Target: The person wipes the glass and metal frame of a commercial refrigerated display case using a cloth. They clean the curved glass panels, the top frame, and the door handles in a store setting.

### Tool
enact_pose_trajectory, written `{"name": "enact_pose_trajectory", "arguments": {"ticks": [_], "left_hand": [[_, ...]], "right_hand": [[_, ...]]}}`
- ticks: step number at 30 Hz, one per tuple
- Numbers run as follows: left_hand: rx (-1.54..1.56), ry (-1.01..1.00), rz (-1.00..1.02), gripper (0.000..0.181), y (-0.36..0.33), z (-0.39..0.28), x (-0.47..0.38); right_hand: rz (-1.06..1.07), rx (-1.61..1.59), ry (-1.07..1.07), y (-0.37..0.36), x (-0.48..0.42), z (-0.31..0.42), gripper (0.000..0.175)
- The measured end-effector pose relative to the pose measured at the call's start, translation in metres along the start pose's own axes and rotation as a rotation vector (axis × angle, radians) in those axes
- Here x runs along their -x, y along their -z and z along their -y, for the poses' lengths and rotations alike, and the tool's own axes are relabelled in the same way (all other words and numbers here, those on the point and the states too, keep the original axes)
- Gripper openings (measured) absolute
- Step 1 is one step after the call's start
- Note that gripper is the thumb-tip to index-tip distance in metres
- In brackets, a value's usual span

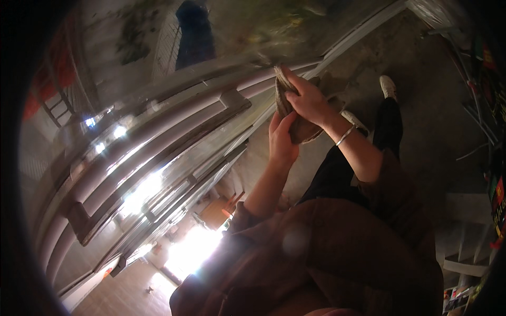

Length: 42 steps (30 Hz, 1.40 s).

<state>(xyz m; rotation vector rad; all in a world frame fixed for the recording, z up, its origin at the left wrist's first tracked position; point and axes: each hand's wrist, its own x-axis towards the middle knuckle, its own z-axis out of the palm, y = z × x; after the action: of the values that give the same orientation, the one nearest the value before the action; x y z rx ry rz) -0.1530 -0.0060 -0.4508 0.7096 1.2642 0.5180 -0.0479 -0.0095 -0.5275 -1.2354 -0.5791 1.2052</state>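
A folded brown cloth (302,132) is held between both of my hands, in front of a long glass-fronted unit (245,35) with grey rails. My right hand (310,98) grips the cloth's upper part, thumb pressed on the fold. Lower down, my left hand (284,136) pinches the same cloth from the left side. A bracelet (346,135) circles my right wrist. The cloth's top edge sits close to a grey rail (261,83); whether it touches the rail cannot be made out. Part of the cloth is hidden behind my fingers.
Bright reflections run along the rails and a bracket (235,99). Below lies a grey floor (427,158), where my white shoe (388,87) stands. Thin rods (480,122) and colourful printed items (496,193) line the right side. A wooden stool (233,203) shows at the lower left.
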Motion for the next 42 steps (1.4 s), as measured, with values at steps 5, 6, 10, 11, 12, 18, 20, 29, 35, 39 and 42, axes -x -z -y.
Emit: {"name": "enact_pose_trajectory", "arguments": {"ticks": [5,6,10,11,12,18,20,29,35,39,42], "left_hand": [[-0.009,0.001,-0.016,0.043,-0.003,-0.004,0.007],[-0.027,-0.053,0.002,0.046,-0.005,-0.007,0.011],[-0.091,-0.268,0.001,0.057,-0.015,-0.023,0.042],[-0.093,-0.337,0.008,0.060,-0.018,-0.026,0.050],[-0.107,-0.330,0.026,0.064,-0.019,-0.031,0.056],[-0.228,-0.323,0.144,0.059,-0.008,-0.031,0.067],[-0.614,-0.369,0.111,0.059,0.007,-0.024,0.072],[-0.956,-0.467,0.159,0.049,0.044,0.019,0.039],[-0.360,-0.134,0.164,0.042,0.032,0.019,0.011],[-0.127,-0.055,0.180,0.043,0.025,0.015,0.002],[-0.359,-0.247,0.135,0.043,0.027,0.010,0.010]], "right_hand": [[-0.012,-0.057,-0.052,-0.001,0.002,0.025,0.060],[0.010,-0.104,-0.034,-0.002,0.003,0.036,0.060],[0.150,-0.187,-0.048,-0.010,0.013,0.087,0.055],[0.184,-0.211,-0.008,-0.013,0.016,0.100,0.054],[0.127,-0.073,0.061,-0.016,0.021,0.112,0.054],[0.023,0.260,0.207,-0.020,0.037,0.158,0.058],[-0.023,0.332,0.319,-0.025,0.042,0.167,0.057],[-0.138,0.372,0.503,-0.041,0.039,0.144,0.064],[-0.207,0.221,0.188,-0.037,0.015,0.039,0.079],[-0.125,-0.047,0.124,-0.025,0.008,0.022,0.082],[-0.168,0.148,0.306,-0.042,0.028,0.045,0.080]]}}
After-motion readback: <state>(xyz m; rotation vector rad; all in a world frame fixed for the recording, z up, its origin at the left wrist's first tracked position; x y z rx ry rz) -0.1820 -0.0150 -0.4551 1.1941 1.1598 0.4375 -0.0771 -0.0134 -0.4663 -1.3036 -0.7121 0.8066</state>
